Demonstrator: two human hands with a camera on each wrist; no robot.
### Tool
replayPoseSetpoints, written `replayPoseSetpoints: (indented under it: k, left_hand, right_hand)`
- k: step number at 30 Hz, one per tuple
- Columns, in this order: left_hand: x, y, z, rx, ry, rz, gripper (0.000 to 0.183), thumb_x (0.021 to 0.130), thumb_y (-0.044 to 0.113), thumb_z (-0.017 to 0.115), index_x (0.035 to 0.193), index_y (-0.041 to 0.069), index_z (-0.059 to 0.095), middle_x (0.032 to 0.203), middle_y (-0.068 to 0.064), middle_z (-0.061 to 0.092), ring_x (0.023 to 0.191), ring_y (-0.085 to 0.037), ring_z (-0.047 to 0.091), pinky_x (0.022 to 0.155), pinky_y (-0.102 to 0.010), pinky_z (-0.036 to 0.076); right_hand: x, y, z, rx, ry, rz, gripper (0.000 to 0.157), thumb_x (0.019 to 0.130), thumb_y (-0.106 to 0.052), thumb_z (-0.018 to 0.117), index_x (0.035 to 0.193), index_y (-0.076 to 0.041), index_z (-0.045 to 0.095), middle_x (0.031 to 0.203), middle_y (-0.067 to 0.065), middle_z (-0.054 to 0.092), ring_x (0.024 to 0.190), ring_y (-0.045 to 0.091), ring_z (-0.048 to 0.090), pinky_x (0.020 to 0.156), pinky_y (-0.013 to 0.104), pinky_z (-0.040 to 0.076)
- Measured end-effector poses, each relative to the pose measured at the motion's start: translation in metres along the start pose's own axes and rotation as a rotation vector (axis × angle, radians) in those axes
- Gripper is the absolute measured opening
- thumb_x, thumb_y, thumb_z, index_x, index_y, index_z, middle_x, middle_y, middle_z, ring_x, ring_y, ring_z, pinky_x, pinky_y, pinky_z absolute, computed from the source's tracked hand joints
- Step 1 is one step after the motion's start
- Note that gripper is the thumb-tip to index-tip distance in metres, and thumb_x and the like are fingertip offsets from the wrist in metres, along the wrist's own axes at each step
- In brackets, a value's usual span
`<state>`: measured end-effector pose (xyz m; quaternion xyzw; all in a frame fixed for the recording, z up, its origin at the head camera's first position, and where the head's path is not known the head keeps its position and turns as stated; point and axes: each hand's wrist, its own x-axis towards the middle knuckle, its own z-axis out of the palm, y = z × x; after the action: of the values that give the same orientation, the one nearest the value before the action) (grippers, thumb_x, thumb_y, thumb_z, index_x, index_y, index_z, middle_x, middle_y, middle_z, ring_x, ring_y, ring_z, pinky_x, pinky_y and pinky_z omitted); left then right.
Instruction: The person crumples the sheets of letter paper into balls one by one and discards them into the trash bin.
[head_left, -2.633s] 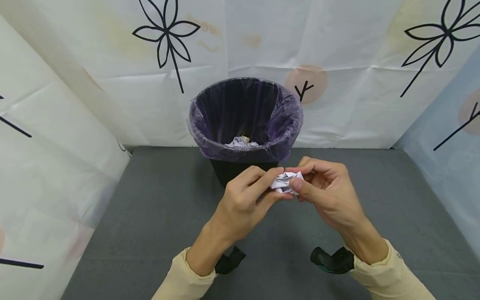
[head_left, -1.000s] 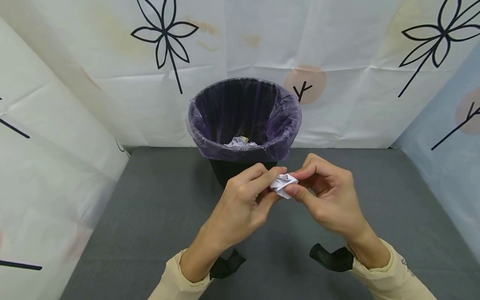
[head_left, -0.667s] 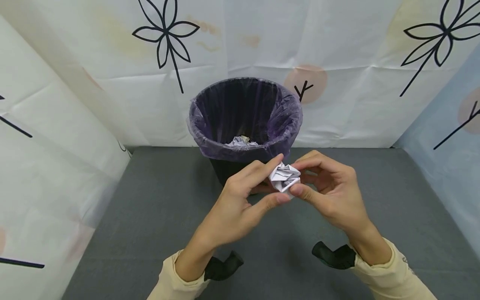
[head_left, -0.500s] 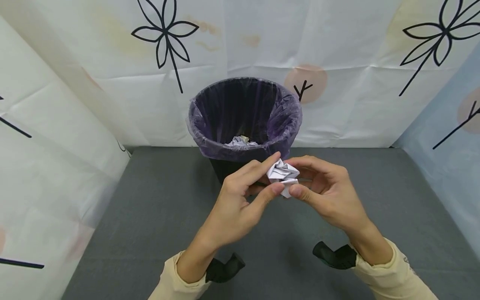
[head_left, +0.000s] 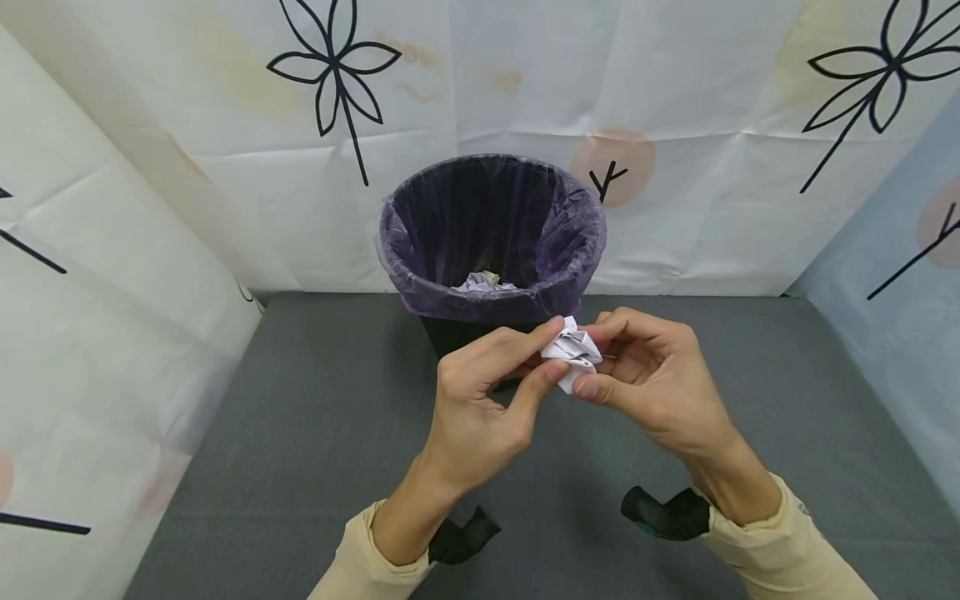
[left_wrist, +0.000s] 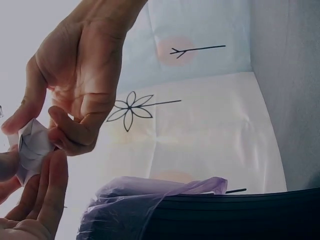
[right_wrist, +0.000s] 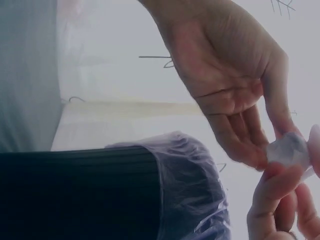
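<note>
A small crumpled wad of white paper (head_left: 573,354) is held between both hands just in front of the bin. My left hand (head_left: 483,404) pinches its left side between thumb and fingers. From the right, my right hand (head_left: 660,387) pinches the same paper, thumb below and index finger above. The left wrist view has the folded paper (left_wrist: 35,150) among the fingertips of both hands, and in the right wrist view the fingers partly cover it. Behind stands a black trash bin (head_left: 442,337) with a purple plastic liner (head_left: 480,307) over its rim.
More crumpled paper (head_left: 480,283) lies inside the bin. The dark grey tabletop (head_left: 315,433) is bounded by white printed cloth (head_left: 247,167) at the back and sides. Black straps (head_left: 667,514) hang by both sleeves.
The paper has been turned and reshaped between the fingers, looking more compact than in the earliest frame. Left fingers opened out, then drew in around it again. The bin stays put.
</note>
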<state>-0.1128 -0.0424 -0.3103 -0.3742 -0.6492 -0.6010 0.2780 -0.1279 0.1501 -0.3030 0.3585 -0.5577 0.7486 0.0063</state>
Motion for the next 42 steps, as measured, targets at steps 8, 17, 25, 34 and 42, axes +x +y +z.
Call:
replayPoseSetpoints:
  k: [8, 17, 25, 34, 42]
  left_hand:
    - [0.002, 0.002, 0.001, 0.039, -0.001, 0.037, 0.029, 0.085, -0.017, 0.07, 0.113, -0.013, 0.07, 0.086, -0.013, 0.068, 0.073, -0.017, 0.06, 0.063, -0.027, 0.054]
    - [0.005, 0.004, -0.001, -0.064, -0.009, -0.017, 0.023, 0.09, -0.013, 0.068, 0.113, -0.013, 0.069, 0.087, -0.015, 0.067, 0.074, -0.019, 0.061, 0.062, -0.028, 0.055]
    - [0.004, 0.011, -0.003, -0.161, 0.001, -0.184, 0.041, 0.083, -0.021, 0.07, 0.122, -0.013, 0.059, 0.102, -0.023, 0.069, 0.087, -0.029, 0.071, 0.075, -0.038, 0.061]
    - [0.003, 0.006, -0.006, -0.129, -0.004, -0.029, 0.038, 0.081, -0.023, 0.071, 0.118, -0.019, 0.065, 0.098, -0.023, 0.068, 0.083, -0.028, 0.072, 0.071, -0.035, 0.061]
    - [0.009, 0.004, -0.012, -0.094, 0.021, 0.003, 0.028, 0.081, -0.022, 0.071, 0.109, -0.018, 0.069, 0.09, -0.02, 0.067, 0.072, -0.021, 0.065, 0.061, -0.029, 0.059]
  right_hand:
    - [0.002, 0.006, 0.01, -0.052, 0.004, -0.22, 0.02, 0.086, 0.004, 0.077, 0.094, 0.015, 0.063, 0.084, 0.011, 0.06, 0.072, 0.016, 0.056, 0.064, 0.023, 0.053]
    - [0.002, 0.005, 0.014, -0.189, 0.083, -0.327, 0.049, 0.082, -0.006, 0.084, 0.111, 0.023, 0.057, 0.091, 0.014, 0.068, 0.078, 0.018, 0.068, 0.071, 0.025, 0.058]
    - [0.003, -0.007, 0.005, -0.241, -0.035, -0.174, 0.062, 0.083, -0.006, 0.082, 0.131, 0.021, 0.054, 0.099, 0.017, 0.064, 0.089, 0.019, 0.066, 0.076, 0.03, 0.059]
    - [0.007, -0.006, 0.005, -0.293, -0.073, -0.273, 0.025, 0.085, -0.007, 0.081, 0.095, 0.011, 0.068, 0.082, 0.01, 0.06, 0.075, 0.013, 0.061, 0.068, 0.023, 0.056]
    - [0.021, -0.003, 0.01, -0.334, -0.097, -0.382, 0.02, 0.089, -0.01, 0.079, 0.084, 0.007, 0.068, 0.077, 0.009, 0.062, 0.069, 0.012, 0.055, 0.061, 0.02, 0.051]
